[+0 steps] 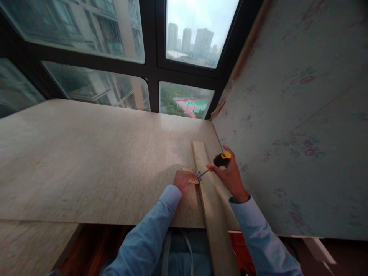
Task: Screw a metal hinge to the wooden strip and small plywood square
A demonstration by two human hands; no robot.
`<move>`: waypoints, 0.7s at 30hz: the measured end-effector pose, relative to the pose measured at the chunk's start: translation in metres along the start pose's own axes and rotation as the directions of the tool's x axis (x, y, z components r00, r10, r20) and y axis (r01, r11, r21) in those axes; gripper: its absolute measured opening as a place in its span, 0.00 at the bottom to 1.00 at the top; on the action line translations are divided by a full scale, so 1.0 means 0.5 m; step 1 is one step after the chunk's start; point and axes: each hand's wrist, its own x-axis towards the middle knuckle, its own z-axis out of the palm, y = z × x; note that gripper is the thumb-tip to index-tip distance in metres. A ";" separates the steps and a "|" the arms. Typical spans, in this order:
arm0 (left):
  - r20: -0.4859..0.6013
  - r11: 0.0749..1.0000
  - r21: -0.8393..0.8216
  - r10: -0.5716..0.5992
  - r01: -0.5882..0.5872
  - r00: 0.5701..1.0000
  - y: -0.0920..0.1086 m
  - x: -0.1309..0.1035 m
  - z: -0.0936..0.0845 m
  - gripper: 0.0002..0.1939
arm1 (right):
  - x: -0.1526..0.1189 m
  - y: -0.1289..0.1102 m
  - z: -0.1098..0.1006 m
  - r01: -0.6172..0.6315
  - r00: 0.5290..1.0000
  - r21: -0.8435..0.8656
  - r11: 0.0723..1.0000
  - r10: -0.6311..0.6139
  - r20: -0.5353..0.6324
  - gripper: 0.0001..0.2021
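Room left, tight right.
Counter (100,161) open left of left hand (183,180). Screwdriver (222,158) spans gap to right hand (232,177), over long board (211,207). Wall (287,115) blocks right hand's outer side.

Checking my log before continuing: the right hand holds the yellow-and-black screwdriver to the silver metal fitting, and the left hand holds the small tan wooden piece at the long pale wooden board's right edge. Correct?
No: the head view shows the wooden piece at the left edge of the board, held by the left hand. The rest is right.
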 end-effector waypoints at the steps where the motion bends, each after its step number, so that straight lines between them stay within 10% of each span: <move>1: -0.003 0.999 -0.044 -0.030 0.030 1.000 0.002 -0.001 0.001 0.11 | 0.000 0.005 0.001 0.010 0.999 0.075 0.997 -0.014 0.047 0.47; 8: -0.086 0.990 -0.114 -0.086 0.076 0.993 0.011 -0.007 0.009 0.13 | -0.003 0.007 -0.020 -0.049 0.951 0.305 0.951 -0.049 0.306 0.39; 15: -0.047 0.991 -0.127 -0.035 0.029 0.998 0.017 -0.014 0.014 0.10 | -0.005 -0.020 -0.012 0.054 0.997 -0.142 0.988 -0.046 0.058 0.45; 21: -0.050 0.988 -0.144 -0.064 0.056 0.997 0.019 -0.013 0.015 0.13 | -0.006 -0.001 -0.003 0.000 0.965 0.214 0.977 -0.057 0.258 0.45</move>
